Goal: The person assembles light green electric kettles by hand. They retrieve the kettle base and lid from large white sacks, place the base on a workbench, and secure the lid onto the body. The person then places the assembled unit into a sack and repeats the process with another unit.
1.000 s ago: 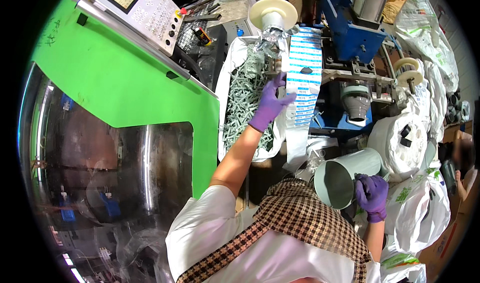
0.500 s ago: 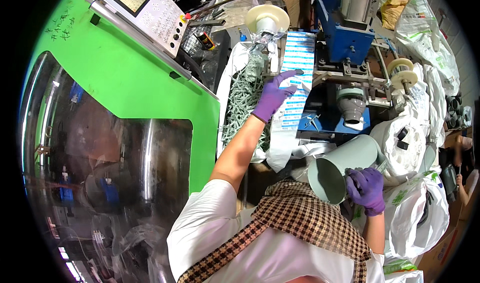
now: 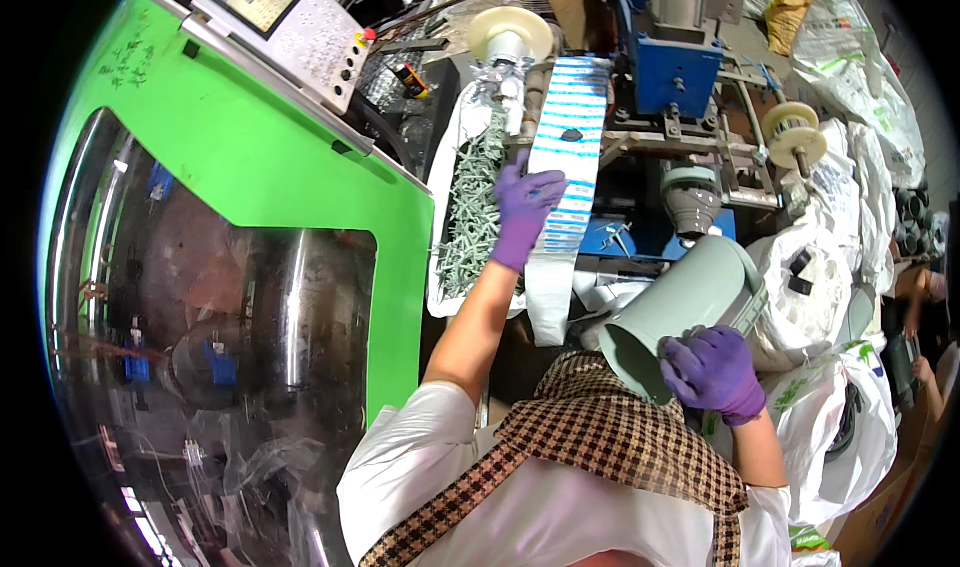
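My right hand [image 3: 712,370], in a purple glove, grips the near rim of a large grey-green plastic pipe [image 3: 680,292]. The pipe lies tilted, its open mouth toward my apron and its wider end up to the right. My left hand [image 3: 527,207], gloved alike, reaches over the left edge of a long white sheet of blue-striped labels [image 3: 572,97], fingers stretched out and nothing visible in them. A small dark piece [image 3: 571,135] lies on the sheet beyond the fingers. Left of the sheet, a white bag holds many grey-green plastic pins [image 3: 472,207].
A green machine [image 3: 270,157] with a control panel [image 3: 290,27] fills the left. Ahead stands a blue press [image 3: 678,77] with a grey fitting [image 3: 692,202] beneath it. Cream spools [image 3: 510,37] and white sacks [image 3: 810,297] stand around. Another person's arm [image 3: 925,372] shows at far right.
My left hand has drawn back down the label sheet toward its left edge. The pipe has turned, so its wider end shows more and its mouth less; my right hand stays on its rim.
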The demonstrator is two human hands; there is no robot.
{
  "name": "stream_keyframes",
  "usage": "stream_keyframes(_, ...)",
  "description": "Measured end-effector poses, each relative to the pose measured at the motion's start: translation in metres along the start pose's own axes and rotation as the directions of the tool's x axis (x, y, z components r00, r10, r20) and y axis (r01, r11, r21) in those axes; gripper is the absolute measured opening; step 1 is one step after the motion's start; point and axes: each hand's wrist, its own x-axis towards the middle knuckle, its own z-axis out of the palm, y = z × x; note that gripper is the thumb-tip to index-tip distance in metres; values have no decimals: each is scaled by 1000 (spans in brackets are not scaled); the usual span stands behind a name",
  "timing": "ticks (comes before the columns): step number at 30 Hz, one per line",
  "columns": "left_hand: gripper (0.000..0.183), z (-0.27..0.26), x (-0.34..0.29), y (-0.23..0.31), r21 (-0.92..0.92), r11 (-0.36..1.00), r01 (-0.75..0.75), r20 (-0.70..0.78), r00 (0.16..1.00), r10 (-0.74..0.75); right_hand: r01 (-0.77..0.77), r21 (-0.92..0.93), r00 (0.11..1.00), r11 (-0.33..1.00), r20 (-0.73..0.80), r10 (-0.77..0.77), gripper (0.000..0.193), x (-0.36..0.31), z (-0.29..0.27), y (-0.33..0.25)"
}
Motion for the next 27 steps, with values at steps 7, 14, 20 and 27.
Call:
stream_keyframes(7,23,70,-59,113,179,963,199,388,885,-255,226,-222,972,948,122,-203,21,26,17,-41)
stream_keyframes(14,24,78,-18,61,226,863,453,558,666,-495,313,-254,948,915,137,-286,23,65,42,-89)
stream_keyframes(20,22,69,-28,53,283,857,432,592,624,-510,225,-294,972,929,131,-194,22,73,69,-125)
stream_keyframes(27,35,96,-76,64,507,794,-336,771,589,-243,-85,-232,976,969,176,128,23,60,90,-176)
